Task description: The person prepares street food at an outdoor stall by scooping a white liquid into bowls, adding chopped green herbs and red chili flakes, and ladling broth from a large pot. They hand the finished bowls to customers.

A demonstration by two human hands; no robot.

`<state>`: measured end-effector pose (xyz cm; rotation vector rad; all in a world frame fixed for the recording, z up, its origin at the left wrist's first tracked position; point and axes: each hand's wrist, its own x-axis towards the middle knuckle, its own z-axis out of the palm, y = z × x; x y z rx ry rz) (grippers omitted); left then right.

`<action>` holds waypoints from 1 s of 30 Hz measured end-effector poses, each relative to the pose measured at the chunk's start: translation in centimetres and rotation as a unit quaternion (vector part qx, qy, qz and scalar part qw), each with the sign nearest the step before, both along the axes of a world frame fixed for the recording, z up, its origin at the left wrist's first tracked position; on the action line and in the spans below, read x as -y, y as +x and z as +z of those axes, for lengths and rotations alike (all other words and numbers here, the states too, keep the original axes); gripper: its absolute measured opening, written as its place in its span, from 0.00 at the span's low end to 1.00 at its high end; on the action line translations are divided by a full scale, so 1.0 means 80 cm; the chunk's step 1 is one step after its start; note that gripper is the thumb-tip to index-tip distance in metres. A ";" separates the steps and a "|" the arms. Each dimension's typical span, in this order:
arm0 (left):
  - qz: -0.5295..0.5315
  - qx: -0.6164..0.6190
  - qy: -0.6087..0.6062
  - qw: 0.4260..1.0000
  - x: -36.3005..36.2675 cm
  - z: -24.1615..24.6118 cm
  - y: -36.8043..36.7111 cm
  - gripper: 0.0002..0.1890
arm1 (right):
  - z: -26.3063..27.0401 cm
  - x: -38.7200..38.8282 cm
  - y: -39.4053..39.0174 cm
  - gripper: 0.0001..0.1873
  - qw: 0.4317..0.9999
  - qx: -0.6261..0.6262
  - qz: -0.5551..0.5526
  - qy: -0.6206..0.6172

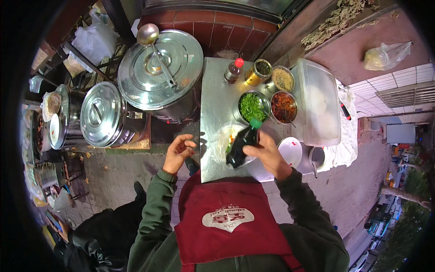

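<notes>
My right hand (266,154) grips a dark plastic bottle (241,144) with a green cap, tilted over a bowl (222,141) that looks covered in clear plastic. Green and orange bits of food show in the bowl, which the bottle partly hides. Off the table's left edge, my left hand (179,152) is raised with bent fingers, holding nothing. Just beyond the bottle stand a metal bowl of chopped green herbs (251,106) and a metal bowl of red chili condiment (283,107), each with a spoon.
The steel table (217,91) also bears a red-capped bottle (233,70), a golden tin (258,72), a bowl of tan powder (282,79), a white plate (290,152) and a lidded plastic box (321,102). Lidded steel pots (159,91) stand left; a person in black (105,234) is lower left.
</notes>
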<state>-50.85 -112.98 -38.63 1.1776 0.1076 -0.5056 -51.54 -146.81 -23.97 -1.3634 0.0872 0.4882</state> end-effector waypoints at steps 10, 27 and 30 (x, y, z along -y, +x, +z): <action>0.021 0.215 0.176 0.960 0.069 0.026 0.215 0.26 | -0.077 -0.033 0.195 0.37 0.741 0.407 -0.087 -0.527; 0.019 0.318 0.226 0.921 0.191 -0.028 0.352 0.34 | 0.000 0.041 -0.030 0.25 0.827 0.214 -0.233 -0.464; 0.051 0.332 0.220 0.916 0.144 0.034 0.294 0.32 | 0.011 0.020 -0.027 0.24 0.882 0.202 -0.224 -0.361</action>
